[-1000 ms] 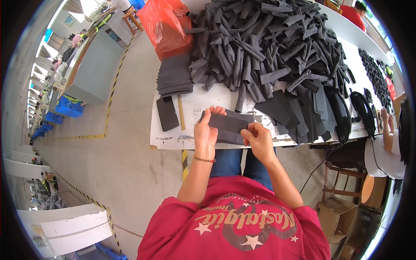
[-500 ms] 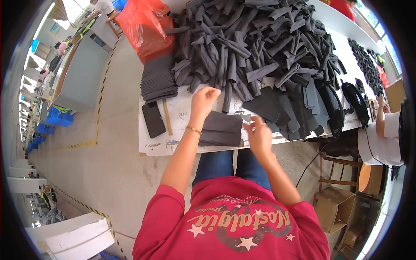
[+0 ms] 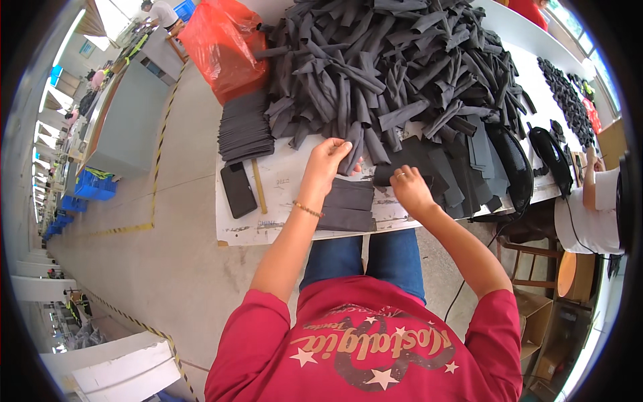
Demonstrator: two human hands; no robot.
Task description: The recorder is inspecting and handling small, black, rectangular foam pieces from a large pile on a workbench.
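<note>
Fingers of the left hand (image 3: 326, 159) are pinching a grey folded strip (image 3: 353, 149) at the pile's six o'clock edge; right hand (image 3: 410, 189) fingers are curling over flat dark pieces (image 3: 429, 164).

Dark grey fabric strips (image 3: 388, 74), black phone (image 3: 238, 189), white table (image 3: 281, 181), orange-red plastic bag (image 3: 224, 43), yellow ruler (image 3: 258, 185).
</note>
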